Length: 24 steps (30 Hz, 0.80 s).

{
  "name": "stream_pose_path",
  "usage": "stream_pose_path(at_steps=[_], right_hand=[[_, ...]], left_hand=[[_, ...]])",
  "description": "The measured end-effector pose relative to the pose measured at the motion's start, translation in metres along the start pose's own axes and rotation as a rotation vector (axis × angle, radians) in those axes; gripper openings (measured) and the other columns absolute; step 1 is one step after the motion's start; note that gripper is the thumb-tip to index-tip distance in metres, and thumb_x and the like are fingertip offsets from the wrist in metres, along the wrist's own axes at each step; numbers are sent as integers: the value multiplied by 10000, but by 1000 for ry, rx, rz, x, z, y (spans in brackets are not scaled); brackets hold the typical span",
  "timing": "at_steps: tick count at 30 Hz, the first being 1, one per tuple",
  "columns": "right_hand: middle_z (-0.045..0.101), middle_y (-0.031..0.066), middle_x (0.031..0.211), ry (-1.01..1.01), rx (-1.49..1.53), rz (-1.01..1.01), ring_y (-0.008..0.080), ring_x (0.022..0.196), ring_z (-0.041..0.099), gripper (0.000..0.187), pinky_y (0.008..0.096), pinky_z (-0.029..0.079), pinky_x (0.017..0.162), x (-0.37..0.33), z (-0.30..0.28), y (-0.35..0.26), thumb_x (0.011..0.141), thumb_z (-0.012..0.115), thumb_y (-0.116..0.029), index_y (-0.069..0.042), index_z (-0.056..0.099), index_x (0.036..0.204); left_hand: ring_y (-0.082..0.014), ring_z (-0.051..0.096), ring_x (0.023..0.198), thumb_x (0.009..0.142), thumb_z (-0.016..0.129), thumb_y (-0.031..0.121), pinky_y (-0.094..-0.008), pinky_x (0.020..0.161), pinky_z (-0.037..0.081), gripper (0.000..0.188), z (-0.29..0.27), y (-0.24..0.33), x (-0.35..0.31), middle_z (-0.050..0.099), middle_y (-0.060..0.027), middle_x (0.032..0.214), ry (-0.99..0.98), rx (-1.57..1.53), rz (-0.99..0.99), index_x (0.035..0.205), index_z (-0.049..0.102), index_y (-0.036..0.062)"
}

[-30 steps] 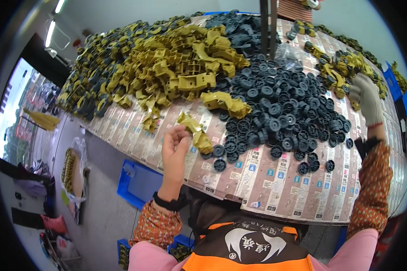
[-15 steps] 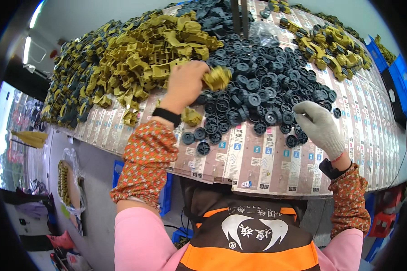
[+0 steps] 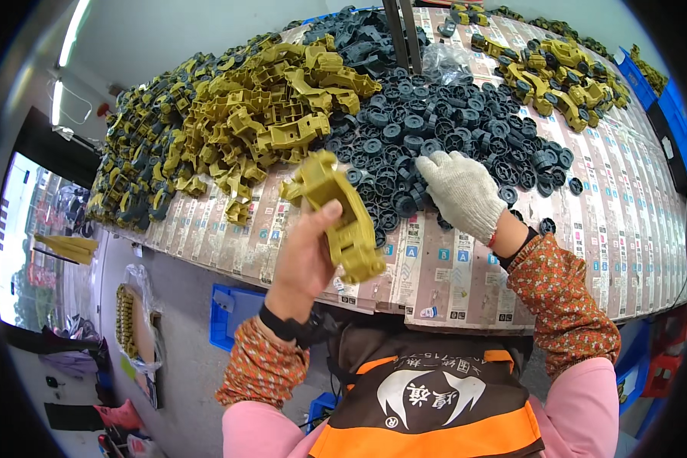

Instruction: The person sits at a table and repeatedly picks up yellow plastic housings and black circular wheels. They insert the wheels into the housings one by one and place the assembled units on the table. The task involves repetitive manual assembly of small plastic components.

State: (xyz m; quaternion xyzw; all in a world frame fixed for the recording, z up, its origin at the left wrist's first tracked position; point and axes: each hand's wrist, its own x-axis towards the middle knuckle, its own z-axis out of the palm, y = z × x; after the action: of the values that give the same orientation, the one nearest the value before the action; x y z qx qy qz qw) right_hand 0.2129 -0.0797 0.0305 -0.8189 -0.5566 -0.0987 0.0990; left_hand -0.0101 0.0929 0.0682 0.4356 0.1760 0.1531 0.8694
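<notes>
My bare left hand (image 3: 299, 256) grips an olive-yellow plastic toy car body (image 3: 345, 217), its thumb pressed on the near side. The body is held tilted above the near part of the table. My right hand (image 3: 464, 192), in a pale knitted glove, reaches into the near side of a pile of dark toy wheels (image 3: 477, 114). Its fingers are curled down among the wheels; whatever sits at their tips is hidden. To the left of the wheels lies a heap of loose yellow car bodies (image 3: 244, 114).
The table (image 3: 588, 221) is covered with printed sheets. Yellow cars with dark wheels (image 3: 133, 145) crowd its far left, and more cars (image 3: 565, 80) lie at the back right. Dark plastic parts (image 3: 359, 42), a clear bag (image 3: 445, 62) and a dark upright post (image 3: 401, 34) stand behind the wheels.
My left hand has drawn back toward me with the car body, away from the heap. My right hand has shifted left onto the wheels. The view has tilted slightly.
</notes>
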Motion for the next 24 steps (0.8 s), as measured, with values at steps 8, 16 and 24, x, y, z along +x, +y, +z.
stream_pose_path(at_steps=[8, 16, 24], right_hand=[[691, 42, 1056, -47, 1275, 400, 85, 906, 647, 400, 282, 567, 780, -48, -35, -21, 1009, 663, -126, 7, 592, 1379], [679, 94, 1249, -91, 1624, 562, 134, 1042, 656, 469, 308, 575, 905, -93, -39, -65, 1006, 650, -85, 1, 551, 1457], [679, 90, 1320, -35, 1694, 592, 159, 1141, 657, 474, 310, 557, 963, -107, -28, -73, 1014, 662, -59, -13, 554, 1473]], left_hand=[[-184, 737, 838, 1006, 630, 645, -328, 722, 628, 632, 2, -61, -37, 736, -101, 996, 9, -32, -236, 1268, 619, 70], [-167, 721, 953, 1024, 682, 519, -336, 787, 629, 597, 17, -102, -49, 684, -43, 1143, -25, -83, -222, 1449, 499, 142], [-148, 667, 1106, 1054, 707, 269, -332, 908, 597, 581, 24, -116, -55, 629, -37, 1281, -55, 75, -86, 1524, 396, 127]])
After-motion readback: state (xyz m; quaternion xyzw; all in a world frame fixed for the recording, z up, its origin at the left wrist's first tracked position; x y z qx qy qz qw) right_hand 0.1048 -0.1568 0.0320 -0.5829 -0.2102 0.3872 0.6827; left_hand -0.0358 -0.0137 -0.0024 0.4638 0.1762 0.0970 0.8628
